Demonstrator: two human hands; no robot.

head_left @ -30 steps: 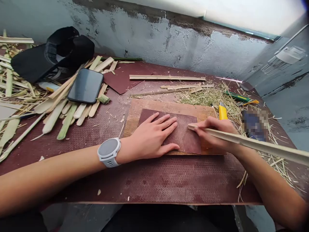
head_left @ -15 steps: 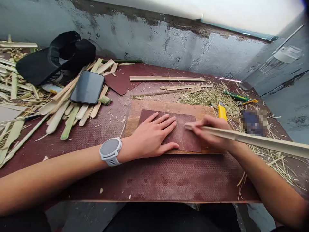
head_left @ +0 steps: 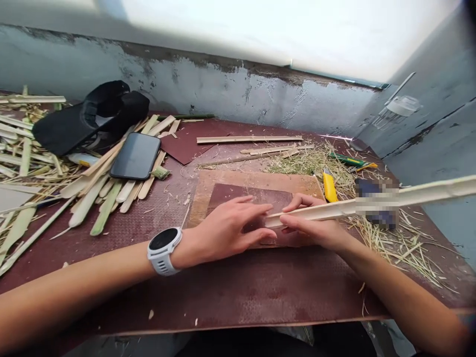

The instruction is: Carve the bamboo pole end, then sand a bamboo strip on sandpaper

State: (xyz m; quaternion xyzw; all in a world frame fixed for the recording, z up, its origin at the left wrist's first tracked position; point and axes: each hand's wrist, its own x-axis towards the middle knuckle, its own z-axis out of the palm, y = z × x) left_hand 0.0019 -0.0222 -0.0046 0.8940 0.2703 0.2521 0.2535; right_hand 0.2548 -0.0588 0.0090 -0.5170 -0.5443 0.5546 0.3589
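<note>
My right hand (head_left: 316, 229) grips a pale split bamboo strip (head_left: 427, 192) close to its near end, thumb along one side. The strip slants up toward the right edge of the view, hollow face showing. Above the sheet is my left hand (head_left: 232, 225), fingers and thumb apart around the strip's tip; whether they touch it I cannot tell. Below both hands, a reddish-brown sheet of sandpaper (head_left: 226, 193) lies on a wooden board (head_left: 201, 198), partly hidden by my hands.
A yellow utility knife (head_left: 329, 186) and a green-handled tool (head_left: 347, 159) lie among shavings (head_left: 293, 162) on the right. Leftward are a phone (head_left: 136, 155), a black cap (head_left: 82, 119) and bamboo strips (head_left: 89, 198). Another sandpaper sheet (head_left: 184, 148) lies behind, before the wall.
My left hand has lifted from flat on the sandpaper to the strip's tip. The strip's far end has swung upward in my right hand. The view has tilted up.
</note>
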